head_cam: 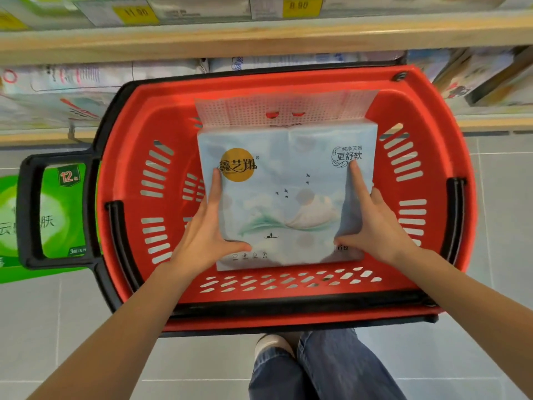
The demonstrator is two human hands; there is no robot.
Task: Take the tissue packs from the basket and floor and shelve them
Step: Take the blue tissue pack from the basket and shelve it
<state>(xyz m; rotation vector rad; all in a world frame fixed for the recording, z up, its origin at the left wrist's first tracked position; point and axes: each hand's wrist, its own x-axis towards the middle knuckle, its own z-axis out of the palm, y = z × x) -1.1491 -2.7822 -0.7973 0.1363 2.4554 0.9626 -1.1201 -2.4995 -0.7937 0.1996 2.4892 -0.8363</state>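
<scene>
Grey floor tiles (43, 327) run under a red basket (288, 301) below both grips. Beyond them is a wooden shelf (259, 39) with yellow price tags (135, 13) and stacked goods. Well left of the left grip, a green pack (63, 215) lies on the floor behind the basket's black handle.

The tissue pack (288, 180) sits between the two grips, over the basket's inside. The left grip (206, 226) clasps its left edge and the right grip (372, 222) its right edge. Each has a forefinger laid straight up the front and a thumb spread across the lower face. The printed face is up. The perforated handle flap points away from the grips toward the shelf, so the long axis runs near to far.
</scene>
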